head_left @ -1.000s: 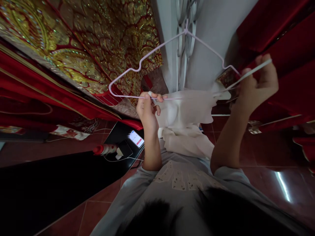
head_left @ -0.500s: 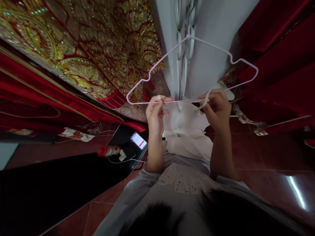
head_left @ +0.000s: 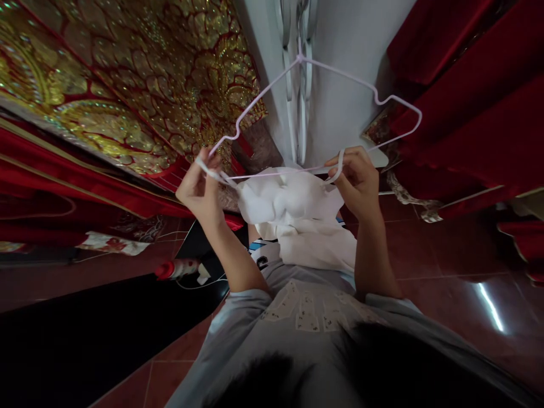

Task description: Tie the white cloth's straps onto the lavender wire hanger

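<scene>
Straps (head_left: 340,163) in grip of left hand (head_left: 203,184) and right hand (head_left: 357,181), with attached white garment (head_left: 283,199) between, and peak of pink hanger (head_left: 300,58) above both.

One head camera looks forward and down at nearby hands (head_left: 356,177).

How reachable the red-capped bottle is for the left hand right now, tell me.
Probably not yet: the left hand holds a white strap by the pale pink hanger. Once free, it seems to have nothing blocking its way to the red-capped bottle on the black surface.
</scene>
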Tool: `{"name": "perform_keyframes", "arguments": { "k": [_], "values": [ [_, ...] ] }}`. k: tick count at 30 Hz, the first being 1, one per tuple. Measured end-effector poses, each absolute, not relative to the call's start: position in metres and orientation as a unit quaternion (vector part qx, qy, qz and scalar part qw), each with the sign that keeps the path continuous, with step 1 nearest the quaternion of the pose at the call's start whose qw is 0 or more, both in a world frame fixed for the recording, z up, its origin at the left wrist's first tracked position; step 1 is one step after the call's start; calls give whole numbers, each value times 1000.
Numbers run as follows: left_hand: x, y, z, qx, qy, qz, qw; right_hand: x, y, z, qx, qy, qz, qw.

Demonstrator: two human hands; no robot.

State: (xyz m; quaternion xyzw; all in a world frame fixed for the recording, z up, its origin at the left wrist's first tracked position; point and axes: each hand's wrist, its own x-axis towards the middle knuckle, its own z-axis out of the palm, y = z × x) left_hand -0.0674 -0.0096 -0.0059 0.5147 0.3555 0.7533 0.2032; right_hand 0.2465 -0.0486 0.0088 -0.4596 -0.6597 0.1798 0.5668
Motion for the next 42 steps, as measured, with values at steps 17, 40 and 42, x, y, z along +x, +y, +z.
{"name": "perform_keyframes", "arguments": {
  "k": [17,40,42],
  "values": [
    [-23,-7,-1,404,414,705,410,247,-51,8,-444,-646,183,593],
    [9,-34,9,394,343,729,443,324,-10,54,-555,-635,-2,537],
    [7,-33,9,392,354,729,437,317,-10,62,-562,-657,-2,503]
  ]
}}
